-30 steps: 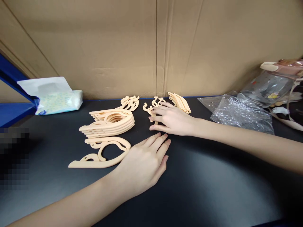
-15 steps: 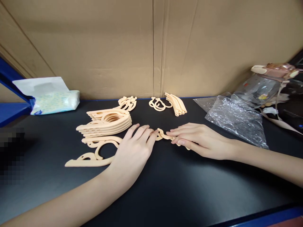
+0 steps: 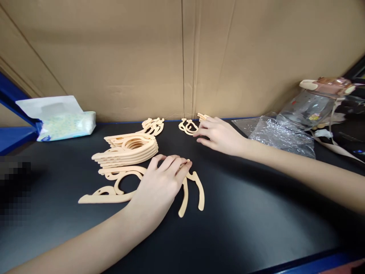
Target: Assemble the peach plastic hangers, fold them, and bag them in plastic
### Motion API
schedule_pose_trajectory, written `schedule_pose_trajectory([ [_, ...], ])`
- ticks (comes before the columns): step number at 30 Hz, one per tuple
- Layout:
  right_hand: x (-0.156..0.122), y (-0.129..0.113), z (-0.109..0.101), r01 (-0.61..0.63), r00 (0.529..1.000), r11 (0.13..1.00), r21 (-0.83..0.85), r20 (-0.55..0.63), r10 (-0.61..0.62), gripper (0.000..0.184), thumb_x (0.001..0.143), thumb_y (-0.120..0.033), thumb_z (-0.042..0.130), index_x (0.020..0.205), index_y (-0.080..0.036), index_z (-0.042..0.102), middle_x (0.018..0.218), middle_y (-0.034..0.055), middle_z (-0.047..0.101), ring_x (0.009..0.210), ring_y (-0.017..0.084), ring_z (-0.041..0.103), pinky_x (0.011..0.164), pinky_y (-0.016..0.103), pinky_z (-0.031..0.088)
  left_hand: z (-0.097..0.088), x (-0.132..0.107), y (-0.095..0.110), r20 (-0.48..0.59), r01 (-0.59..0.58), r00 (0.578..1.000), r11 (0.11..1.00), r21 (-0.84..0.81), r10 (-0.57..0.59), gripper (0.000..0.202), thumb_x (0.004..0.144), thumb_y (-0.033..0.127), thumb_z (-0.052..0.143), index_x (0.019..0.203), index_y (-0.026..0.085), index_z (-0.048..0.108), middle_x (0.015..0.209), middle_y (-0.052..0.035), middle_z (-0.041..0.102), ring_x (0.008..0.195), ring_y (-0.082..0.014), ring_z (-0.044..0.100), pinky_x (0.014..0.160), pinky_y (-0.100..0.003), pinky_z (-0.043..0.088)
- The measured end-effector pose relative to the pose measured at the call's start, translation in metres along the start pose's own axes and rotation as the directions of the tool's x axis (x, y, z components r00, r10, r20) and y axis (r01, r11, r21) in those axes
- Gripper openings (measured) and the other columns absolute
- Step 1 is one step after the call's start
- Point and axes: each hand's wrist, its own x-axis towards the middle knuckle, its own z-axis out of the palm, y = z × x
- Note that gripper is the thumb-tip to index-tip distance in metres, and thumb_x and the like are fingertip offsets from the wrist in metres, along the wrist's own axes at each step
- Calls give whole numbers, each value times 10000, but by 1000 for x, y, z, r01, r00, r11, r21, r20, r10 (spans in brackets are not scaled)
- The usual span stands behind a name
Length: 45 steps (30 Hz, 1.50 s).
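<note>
My left hand (image 3: 161, 182) lies on the black table (image 3: 256, 213) with its fingertips pressed on the top of a peach plastic hanger piece (image 3: 194, 190), whose two curved arms point toward me. To its left lies a single flat hanger (image 3: 114, 186), and behind that a stack of assembled hangers (image 3: 128, 148). My right hand (image 3: 219, 135) reaches to the back of the table, fingers curled over a small pile of curved arm pieces (image 3: 202, 116) that it mostly hides. A cluster of hook pieces (image 3: 186, 125) lies just left of it.
More hook parts (image 3: 154, 125) lie behind the stack. A tissue pack (image 3: 61, 120) sits at the back left by a blue shelf frame (image 3: 17, 129). Crumpled clear plastic (image 3: 282, 135) and a clear bottle (image 3: 319, 102) lie at the right. A cardboard wall (image 3: 182, 57) closes the back.
My right hand let go of the piece near the middle and moved back to the pile at the rear. My left hand now holds down that piece, which lies spread on the table.
</note>
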Motion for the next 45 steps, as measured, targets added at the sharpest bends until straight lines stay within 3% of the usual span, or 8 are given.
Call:
schedule_pose_trajectory([
  [8, 26, 10, 23, 91, 996, 957, -274, 24, -88, 299, 933, -59, 458, 827, -106, 734, 903, 158, 681, 957, 285, 528, 767, 381, 338, -4, 1, -1, 48, -61, 997, 998, 13, 60, 440, 878, -60, 407, 1225, 62, 648, 1133, -103, 711, 1064, -268, 619, 871, -401, 397],
  [12, 30, 7, 24, 148, 988, 928, -341, 23, -150, 331, 925, 9, 405, 890, -90, 719, 923, 137, 697, 909, 267, 526, 776, 378, 340, -2, 1, -3, 54, -2, 998, 993, -114, 8, 563, 806, -115, 361, 1240, 106, 643, 1152, -79, 703, 1044, -256, 611, 839, -386, 407],
  [19, 11, 1, 10, 158, 981, 919, -361, -45, -187, 275, 984, -106, 439, 892, -109, 698, 888, 94, 696, 868, 242, 533, 791, 375, 338, -4, 5, -15, 80, 13, 997, 988, -155, 0, 457, 852, -75, 419, 1194, 122, 651, 1095, -60, 717, 1024, -275, 602, 831, -423, 400],
  [25, -35, -15, -3, 193, 965, 966, -174, -144, -219, 267, 1003, -218, 480, 856, -138, 688, 783, 34, 638, 802, 192, 523, 788, 337, 349, -5, 8, -15, 80, 38, 997, 979, -203, -22, 311, 909, 29, 509, 1161, 143, 652, 1016, -37, 720, 988, -265, 606, 832, -437, 408],
  [31, -59, -25, -9, 194, 973, 980, -51, -119, -198, 286, 1005, -201, 463, 847, -139, 693, 756, 23, 618, 752, 177, 497, 799, 328, 350, -7, 9, -12, 95, -52, 992, 965, -256, 79, 470, 849, -37, 509, 1248, 188, 614, 1210, -56, 649, 1145, -252, 539, 918, -404, 424],
  [35, -62, -27, -18, 184, 983, 962, 204, -54, -176, 263, 1014, -247, 456, 941, -160, 694, 821, 25, 649, 788, 163, 540, 823, 315, 366, -6, 9, -11, 105, -84, 988, 966, -244, 112, 379, 878, 17, 523, 1203, 174, 641, 1190, -78, 653, 1177, -274, 523, 946, -412, 434],
  [38, -57, -18, -25, 101, 994, 947, 305, -2, -105, 301, 1024, -304, 416, 941, -172, 672, 828, 25, 656, 793, 162, 574, 827, 310, 383, -7, 10, -9, 102, -79, 989, 960, -269, 110, 375, 895, 10, 483, 1202, 166, 633, 1199, -83, 647, 1173, -268, 526, 939, -408, 444],
  [45, -30, 38, -18, -327, 944, 942, 76, 63, 323, 342, 933, -205, 350, 658, -191, 553, 696, 64, 623, 648, 194, 534, 648, 329, 359, -10, 10, -5, 45, -93, 992, 935, -343, 115, 383, 896, -15, 451, 1206, 143, 608, 1223, -90, 624, 1187, -245, 501, 969, -391, 427],
])
